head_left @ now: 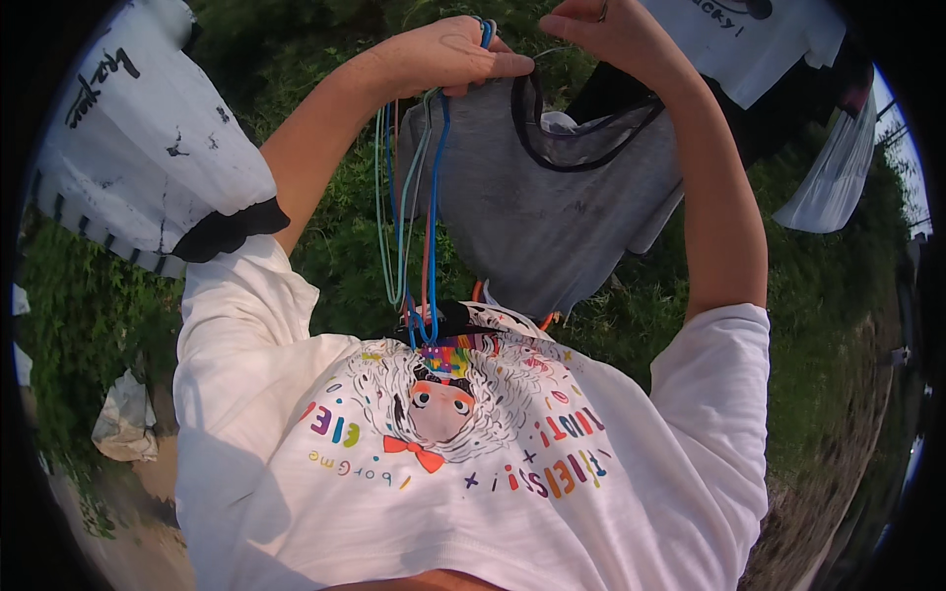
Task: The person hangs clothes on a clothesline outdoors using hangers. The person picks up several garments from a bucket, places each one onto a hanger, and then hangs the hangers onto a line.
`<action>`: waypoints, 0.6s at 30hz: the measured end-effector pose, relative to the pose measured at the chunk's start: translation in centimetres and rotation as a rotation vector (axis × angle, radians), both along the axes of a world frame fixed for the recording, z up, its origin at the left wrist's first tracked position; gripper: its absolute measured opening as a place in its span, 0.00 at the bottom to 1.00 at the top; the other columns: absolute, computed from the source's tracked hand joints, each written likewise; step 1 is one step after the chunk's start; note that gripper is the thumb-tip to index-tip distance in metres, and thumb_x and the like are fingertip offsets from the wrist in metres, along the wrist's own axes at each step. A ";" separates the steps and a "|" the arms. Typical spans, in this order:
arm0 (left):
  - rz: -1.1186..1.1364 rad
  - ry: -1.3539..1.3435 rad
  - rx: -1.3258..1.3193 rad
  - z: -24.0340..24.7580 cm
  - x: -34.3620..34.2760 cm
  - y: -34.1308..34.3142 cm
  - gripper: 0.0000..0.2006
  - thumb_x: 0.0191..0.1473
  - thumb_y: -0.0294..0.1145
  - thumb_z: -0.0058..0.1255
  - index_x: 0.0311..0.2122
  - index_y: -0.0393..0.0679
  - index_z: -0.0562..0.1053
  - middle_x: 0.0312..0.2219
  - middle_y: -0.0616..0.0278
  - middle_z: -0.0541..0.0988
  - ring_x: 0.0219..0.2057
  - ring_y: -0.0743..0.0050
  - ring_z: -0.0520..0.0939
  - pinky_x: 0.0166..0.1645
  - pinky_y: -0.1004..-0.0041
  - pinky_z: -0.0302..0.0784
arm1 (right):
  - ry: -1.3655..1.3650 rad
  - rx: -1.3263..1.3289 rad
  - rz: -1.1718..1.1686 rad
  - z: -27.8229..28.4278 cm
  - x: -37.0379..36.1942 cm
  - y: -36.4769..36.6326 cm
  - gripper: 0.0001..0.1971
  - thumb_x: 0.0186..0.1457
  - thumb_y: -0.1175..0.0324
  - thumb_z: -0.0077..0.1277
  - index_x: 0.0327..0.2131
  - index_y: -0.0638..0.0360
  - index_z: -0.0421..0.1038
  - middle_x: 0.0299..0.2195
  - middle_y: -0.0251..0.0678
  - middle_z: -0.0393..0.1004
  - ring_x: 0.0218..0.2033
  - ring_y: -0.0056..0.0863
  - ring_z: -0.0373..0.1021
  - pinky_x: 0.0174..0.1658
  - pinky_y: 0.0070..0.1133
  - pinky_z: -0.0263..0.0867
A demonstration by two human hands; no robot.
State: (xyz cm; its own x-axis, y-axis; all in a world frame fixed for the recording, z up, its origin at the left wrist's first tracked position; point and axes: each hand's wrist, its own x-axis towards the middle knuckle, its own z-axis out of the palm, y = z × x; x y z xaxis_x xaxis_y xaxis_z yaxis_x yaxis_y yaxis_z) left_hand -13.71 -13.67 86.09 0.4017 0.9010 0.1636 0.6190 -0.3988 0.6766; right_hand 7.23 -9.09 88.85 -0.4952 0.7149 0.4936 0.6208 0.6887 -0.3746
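Observation:
Both my arms are raised toward the top of the head view. My left hand (458,59) is closed round several thin coated-wire hangers (432,197) in blue, pale green and red, which dangle below it. Its thumb and fingertips meet by the dark neckband of a grey T-shirt (562,207), which hangs spread out before me; whether they pinch the cloth I cannot tell. My right hand (616,34) is closed in a pinch above the shirt's neck opening, partly cut off by the upper edge. A thin pale strand (557,49) runs between the hands; what the right fingers hold is hidden.
A white garment with dark marks and a black cuff (168,148) hangs at the left. White (754,44) and black clothes hang at the upper right, beside a sheer white cloth (833,177). Green plants (335,246) grow behind, with bare ground (828,473) at the right.

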 end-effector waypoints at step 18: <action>0.132 0.145 0.199 0.0 -4.2 0.8 0.16 0.49 0.38 0.59 0.42 0.41 0.79 0.24 0.65 0.78 0.19 0.83 0.70 0.25 0.78 0.68 | 0.258 -0.423 0.128 0.9 0.4 -2.0 0.10 0.56 0.64 0.54 0.39 0.57 0.72 0.23 0.24 0.69 0.24 0.14 0.63 0.26 0.14 0.59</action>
